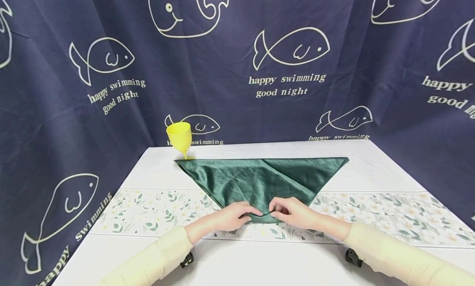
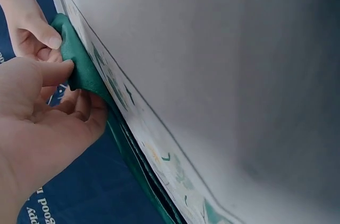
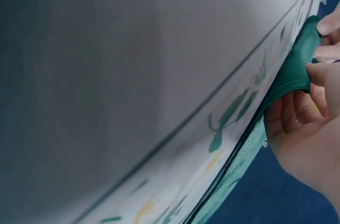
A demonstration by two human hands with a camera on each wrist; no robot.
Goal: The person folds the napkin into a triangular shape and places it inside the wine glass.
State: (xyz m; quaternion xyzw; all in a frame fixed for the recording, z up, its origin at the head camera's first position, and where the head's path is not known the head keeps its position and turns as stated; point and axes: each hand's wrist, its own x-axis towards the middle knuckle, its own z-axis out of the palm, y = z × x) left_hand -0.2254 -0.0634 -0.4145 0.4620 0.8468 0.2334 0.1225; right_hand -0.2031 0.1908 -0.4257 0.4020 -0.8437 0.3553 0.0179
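Note:
A dark green satin cloth lies on the table as a wide shape, its long straight edge at the back and its sides narrowing towards me. The near end is turned over in a short fold. My left hand pinches this fold on its left, and my right hand pinches it on the right, close beside the left. In the left wrist view, the left thumb presses on the raised green cloth, with fingers behind it. The right wrist view has the right hand gripping the lifted cloth edge likewise.
A yellow goblet stands upright at the back left, beside the cloth's left corner. Across the white table runs a floral band. A navy curtain with fish and whale drawings hangs behind and at both sides.

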